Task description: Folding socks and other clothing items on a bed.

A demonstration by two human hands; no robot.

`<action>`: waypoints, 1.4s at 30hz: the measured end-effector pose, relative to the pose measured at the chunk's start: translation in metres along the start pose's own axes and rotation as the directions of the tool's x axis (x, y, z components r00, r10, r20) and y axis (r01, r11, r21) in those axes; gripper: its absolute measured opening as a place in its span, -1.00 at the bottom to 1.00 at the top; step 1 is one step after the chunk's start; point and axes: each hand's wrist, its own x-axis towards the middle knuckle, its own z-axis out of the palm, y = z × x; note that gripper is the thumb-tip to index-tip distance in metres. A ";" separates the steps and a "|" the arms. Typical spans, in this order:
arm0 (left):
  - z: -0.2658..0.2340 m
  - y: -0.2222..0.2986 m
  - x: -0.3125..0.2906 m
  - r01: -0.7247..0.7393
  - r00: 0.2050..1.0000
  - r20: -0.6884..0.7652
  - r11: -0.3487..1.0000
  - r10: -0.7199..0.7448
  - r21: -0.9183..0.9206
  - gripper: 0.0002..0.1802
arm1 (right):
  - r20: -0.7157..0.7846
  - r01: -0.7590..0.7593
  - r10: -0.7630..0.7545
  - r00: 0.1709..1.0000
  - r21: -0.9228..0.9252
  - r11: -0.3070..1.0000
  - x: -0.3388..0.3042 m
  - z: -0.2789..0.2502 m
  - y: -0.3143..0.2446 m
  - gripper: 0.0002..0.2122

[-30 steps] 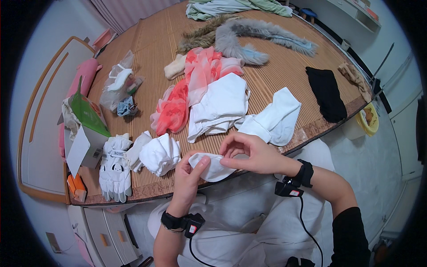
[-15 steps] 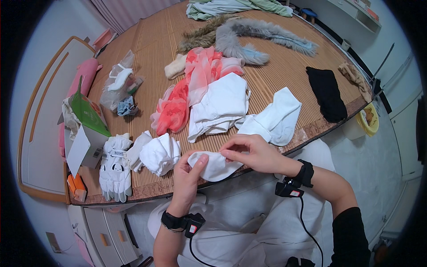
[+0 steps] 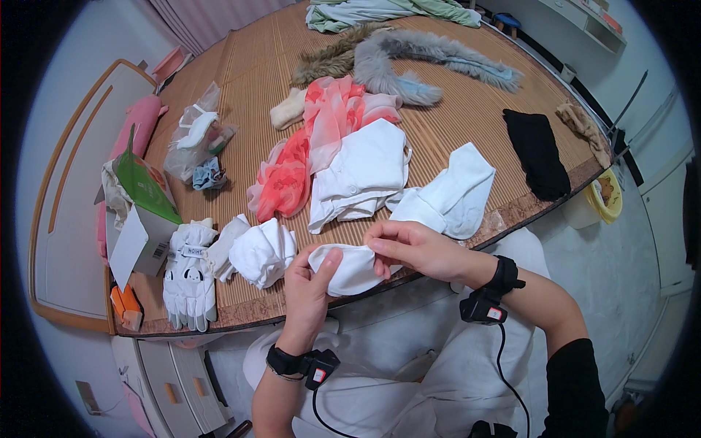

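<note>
A small white sock [image 3: 352,271] is stretched between my two hands over the front edge of the mat-covered bed. My left hand [image 3: 310,281] pinches its left end, thumb on top. At the upper right rim, my right hand [image 3: 409,250] grips the fabric between thumb and fingers. Just beyond my right hand lies a larger flat white knit piece [image 3: 453,191]. A folded white shirt [image 3: 365,171] sits farther back, in the middle. Close to my left hand is a bunched white cloth [image 3: 264,252].
White gloves [image 3: 191,274] and an open green-and-white box [image 3: 150,226] are at the left. A red-and-pink scarf [image 3: 292,171] lies behind the shirt, with a grey fur scarf [image 3: 409,62] farther back. A black folded cloth [image 3: 537,153] lies right, near a yellow-lined bin [image 3: 604,197].
My right hand has shifted slightly, its wrist turning a little, while keeping its grip on the sock. The sock's rim is pulled somewhat straighter. My left hand stays nearly in place.
</note>
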 end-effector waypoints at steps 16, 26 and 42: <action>-0.005 0.007 -0.014 -0.275 0.940 0.296 0.888 0.168 0.369 -0.88 | 0.039 0.289 -0.354 0.935 -0.660 0.693 0.000 0.007 0.006 -0.79; -0.018 0.014 -0.009 -0.342 0.895 -0.195 0.897 0.402 0.279 -0.89 | -0.021 0.020 -0.563 0.826 -0.998 0.066 -0.006 -0.042 0.010 -0.79; -0.025 0.005 -0.017 -0.344 0.902 -0.091 0.831 0.421 0.436 -0.78 | -0.291 -0.260 -0.463 0.837 -0.957 0.129 -0.058 -0.142 -0.029 -0.66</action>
